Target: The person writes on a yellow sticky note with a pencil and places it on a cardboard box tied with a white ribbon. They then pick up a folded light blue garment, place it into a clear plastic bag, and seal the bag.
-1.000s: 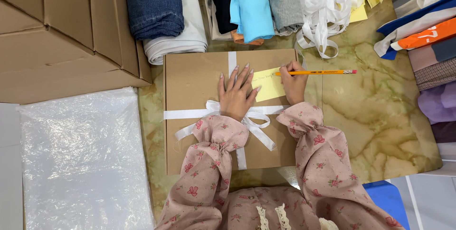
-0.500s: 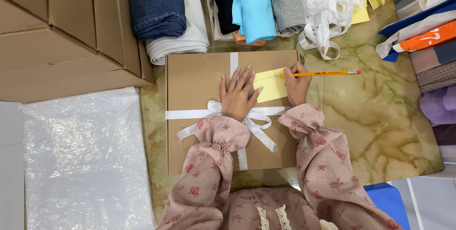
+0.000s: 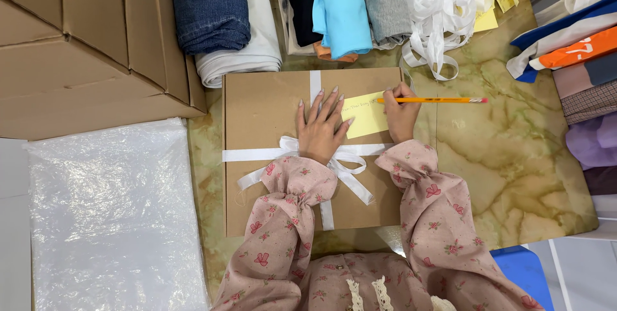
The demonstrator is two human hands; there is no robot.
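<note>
Head view is showing two hands at frame centre: the left hand (image 3: pixel 319 128) lying flat, fingers spread, pinning one yellow sticky note (image 3: pixel 365 115) on one ribboned brown box (image 3: pixel 270 105); the right hand (image 3: pixel 401 113) gripping one pencil (image 3: pixel 437 100). Bare marble tabletop (image 3: pixel 514 157) is lying open at right.

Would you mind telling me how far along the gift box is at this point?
Done: the brown box is closed and tied with a white ribbon in a bow. In hand: the left hand presses flat beside a yellow sticky note on the lid while the right hand writes on it with an orange pencil. Left: the note shows only a little writing near its top.
</note>
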